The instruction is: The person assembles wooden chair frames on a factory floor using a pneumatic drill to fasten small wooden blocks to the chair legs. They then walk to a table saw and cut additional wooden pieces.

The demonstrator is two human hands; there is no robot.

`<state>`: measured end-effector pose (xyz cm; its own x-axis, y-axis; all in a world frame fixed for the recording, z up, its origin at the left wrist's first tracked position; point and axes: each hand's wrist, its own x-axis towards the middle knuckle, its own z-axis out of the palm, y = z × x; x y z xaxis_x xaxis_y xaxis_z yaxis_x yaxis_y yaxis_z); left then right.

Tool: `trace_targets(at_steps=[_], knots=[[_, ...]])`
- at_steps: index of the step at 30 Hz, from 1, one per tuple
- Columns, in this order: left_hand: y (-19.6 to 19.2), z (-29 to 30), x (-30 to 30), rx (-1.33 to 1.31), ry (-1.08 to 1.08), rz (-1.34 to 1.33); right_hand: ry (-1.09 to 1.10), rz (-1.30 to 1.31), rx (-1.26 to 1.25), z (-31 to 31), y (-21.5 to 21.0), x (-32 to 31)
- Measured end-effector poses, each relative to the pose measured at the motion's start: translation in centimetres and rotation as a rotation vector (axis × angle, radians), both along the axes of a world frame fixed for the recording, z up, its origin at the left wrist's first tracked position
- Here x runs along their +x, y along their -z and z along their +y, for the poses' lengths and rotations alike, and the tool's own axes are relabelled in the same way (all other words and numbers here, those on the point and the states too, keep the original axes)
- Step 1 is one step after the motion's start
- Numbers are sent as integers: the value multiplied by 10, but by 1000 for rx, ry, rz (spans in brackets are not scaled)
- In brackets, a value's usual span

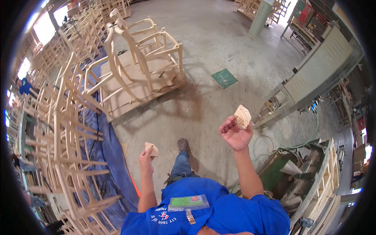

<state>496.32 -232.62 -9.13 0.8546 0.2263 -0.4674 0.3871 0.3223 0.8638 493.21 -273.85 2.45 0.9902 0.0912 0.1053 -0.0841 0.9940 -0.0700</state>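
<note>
My right hand (237, 135) is raised on the right, palm up. Its fingers are closed on a small, pale tan, angular piece (243, 116) with a layered, darker lower edge. Lower and to the left, my left hand (146, 159) pinches another small, pale tan piece (152, 149), flat and angular. The material of both pieces is hard to make out. Both hands are apart from each other, held above the concrete floor (211, 117), and neither touches anything else.
Pale wooden chair frames (133, 58) stand on a low board (117, 103) ahead to the left. More frames (64, 145) are stacked over a blue tarp (113, 164). A grey machine cabinet (313, 74) and hoses (299, 145) are at right. A green mat (225, 78) lies ahead.
</note>
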Motion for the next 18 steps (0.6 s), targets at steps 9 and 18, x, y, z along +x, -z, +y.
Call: trace_targets(at_steps=[9, 18], knots=[[-47, -203, 366, -17, 469, -133, 148, -28, -21, -127, -18, 249], [-78, -448, 639, -169, 614, -185, 136, -196, 90, -298, -3, 500]])
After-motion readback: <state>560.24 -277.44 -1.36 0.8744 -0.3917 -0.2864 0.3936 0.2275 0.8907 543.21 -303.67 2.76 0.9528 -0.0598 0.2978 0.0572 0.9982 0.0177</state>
